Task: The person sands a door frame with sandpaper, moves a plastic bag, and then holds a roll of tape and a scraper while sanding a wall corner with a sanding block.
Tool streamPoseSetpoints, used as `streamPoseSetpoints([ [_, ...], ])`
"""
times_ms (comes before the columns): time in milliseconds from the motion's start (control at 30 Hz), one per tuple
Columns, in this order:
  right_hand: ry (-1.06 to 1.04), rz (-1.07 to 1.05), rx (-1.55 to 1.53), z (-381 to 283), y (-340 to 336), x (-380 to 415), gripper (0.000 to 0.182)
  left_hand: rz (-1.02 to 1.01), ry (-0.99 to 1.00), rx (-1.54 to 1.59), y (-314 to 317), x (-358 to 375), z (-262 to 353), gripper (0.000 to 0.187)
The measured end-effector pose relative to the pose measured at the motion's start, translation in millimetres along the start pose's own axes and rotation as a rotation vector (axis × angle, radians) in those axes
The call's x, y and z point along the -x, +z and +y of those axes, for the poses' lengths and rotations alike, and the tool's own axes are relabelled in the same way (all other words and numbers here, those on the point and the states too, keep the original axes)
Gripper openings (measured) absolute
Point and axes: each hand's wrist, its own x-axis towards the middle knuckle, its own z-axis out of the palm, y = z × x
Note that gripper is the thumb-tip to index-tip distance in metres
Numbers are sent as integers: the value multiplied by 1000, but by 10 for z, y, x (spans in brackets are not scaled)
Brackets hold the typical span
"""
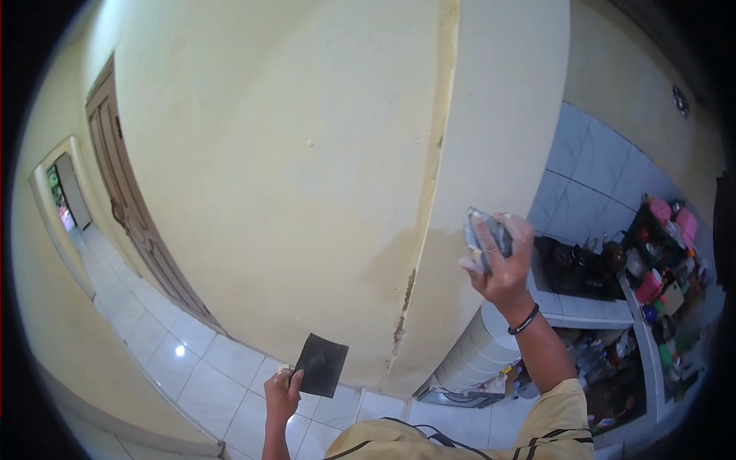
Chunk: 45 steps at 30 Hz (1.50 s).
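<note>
My left hand (284, 393) is low in front of me, closed around the edge of a flat, black, square sheet (322, 365). A small pale bit shows beside the thumb. My right hand (502, 261) is raised at the pillar (498, 107), its fingers spread over a crumpled grey pad (488, 236) and gripping it against the surface. Whitish dust coats these fingers, and a black wristband (524, 320) circles the wrist. Left of the pillar runs the cream wall (291, 153), with a rough, chipped strip (406, 299) along the corner where they meet.
To the right, a tiled counter carries a stove (579, 267) with pots, beside a crowded dish rack (667, 245). A white ribbed drum (475, 353) stands below the pillar. A brown door (138, 199) is at the left, over white floor tiles (199, 376).
</note>
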Motion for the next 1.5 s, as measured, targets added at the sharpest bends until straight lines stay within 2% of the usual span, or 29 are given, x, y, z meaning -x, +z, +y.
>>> streamPoseSetpoints([
  [100, 16, 60, -46, -15, 80, -88, 56, 21, 1, 4, 21, 119, 28, 29],
  [200, -5, 57, -86, -57, 207, -107, 58, 74, 31, -40, -7, 286, -94, 37],
  [333, -140, 36, -159, -162, 426, -145, 55, 148, -73, -79, -71, 609, -375, 37],
  [533, -238, -35, -143, -204, 453, -475, 56, 175, -197, -20, -108, 935, -394, 36],
  [633, -251, -34, -57, -121, 526, -598, 55, 189, -108, -19, 36, 923, -749, 34],
  [733, -269, -58, 29, -36, 563, -817, 57, 89, -147, 43, -4, 799, -553, 31],
  [933, -235, 16, 349, 33, 763, -1069, 51, -29, -224, 57, 12, 520, -576, 30],
  [1033, -204, 31, 398, -31, 830, -1065, 50, 0, 60, 12, 164, 362, -973, 31],
  [1133, -182, -12, 424, -52, 832, -1025, 49, -136, -35, 55, 161, 232, -951, 28],
  [1267, -266, 7, 358, -82, 844, -969, 49, -213, 38, 76, 136, 124, -787, 27],
  [1333, -263, -10, 345, -112, 879, -950, 47, -232, 46, 71, 149, 102, -853, 27],
  [1433, -256, -36, 394, -131, 895, -956, 43, -122, 237, 64, 235, 68, -1061, 28],
  [1500, -300, -57, 437, -114, 871, -956, 42, -163, 169, 66, 234, -21, -1088, 25],
])
